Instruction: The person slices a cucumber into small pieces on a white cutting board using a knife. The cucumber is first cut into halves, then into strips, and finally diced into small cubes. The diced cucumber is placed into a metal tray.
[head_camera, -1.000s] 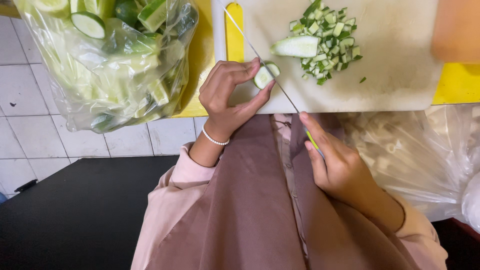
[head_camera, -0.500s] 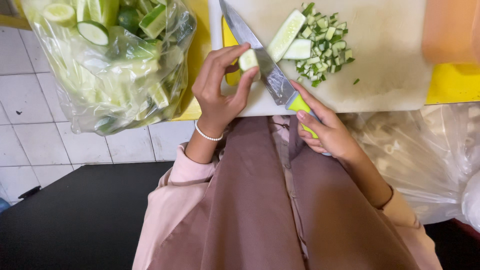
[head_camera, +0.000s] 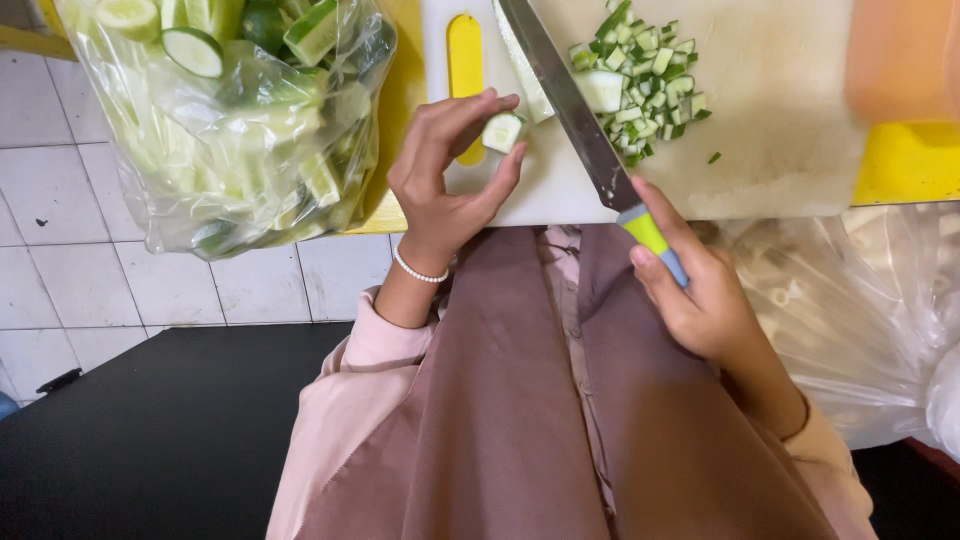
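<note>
My left hand (head_camera: 445, 175) pinches a small pale-green cucumber piece (head_camera: 502, 131) between thumb and fingertips, over the near edge of a white cutting board (head_camera: 780, 150). My right hand (head_camera: 695, 285) grips a knife (head_camera: 570, 110) by its green and blue handle; the steel blade slants up across the board. A long cucumber strip (head_camera: 520, 65) lies just left of the blade. Right of the blade sits a pile of diced cucumber (head_camera: 640, 80) with a bigger chunk in it.
A clear plastic bag (head_camera: 235, 130) full of cucumber chunks rests at the left on a yellow surface (head_camera: 895, 160). An orange object (head_camera: 905, 60) stands at the far right. More clear plastic (head_camera: 860, 320) hangs at the right. White floor tiles (head_camera: 80, 250) lie below left.
The knife blade has swung up across the board. My left hand has drawn the small cucumber piece away from the longer strip, toward the board's near edge.
</note>
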